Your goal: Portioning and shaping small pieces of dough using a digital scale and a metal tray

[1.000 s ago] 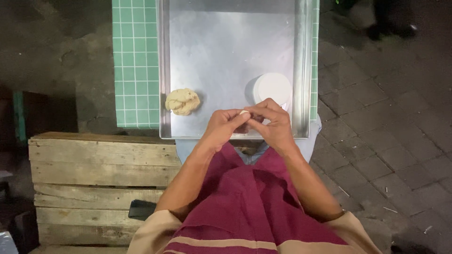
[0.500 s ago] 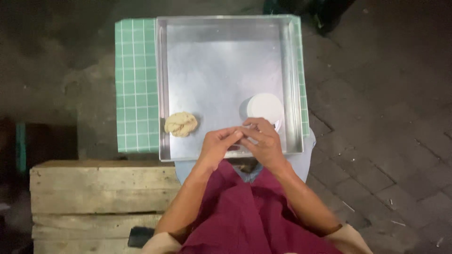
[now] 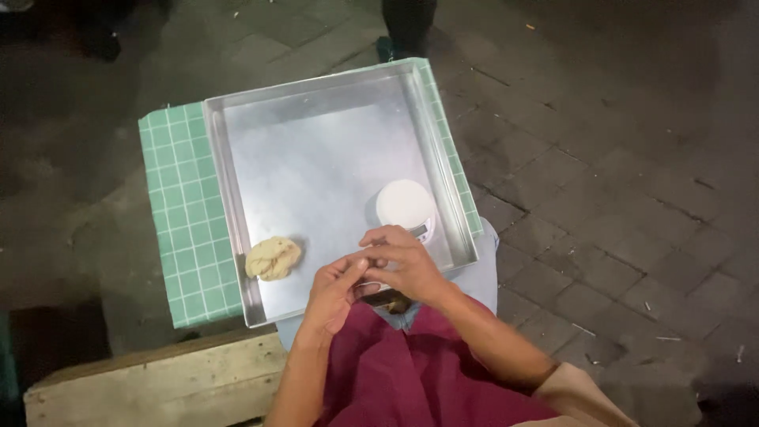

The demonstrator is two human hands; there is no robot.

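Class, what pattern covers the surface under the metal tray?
A green grid of small squares, clearest in the head view.

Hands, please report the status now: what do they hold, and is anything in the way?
Left hand and right hand pinched together, contents hidden. Dough ball apart on tray. White scale just beyond.

Dough lump (image 3: pixel 273 258): pale tan, rough, roundish, resting on metal tray (image 3: pixel 316 170) floor at 7 o'clock corner, untouched. Small white round-topped kitchen scale (image 3: pixel 406 207) on tray floor at 5 o'clock, just beyond hands. Both hands' fingertips pinched together over tray's near rim; whatever is between them too small to tell.
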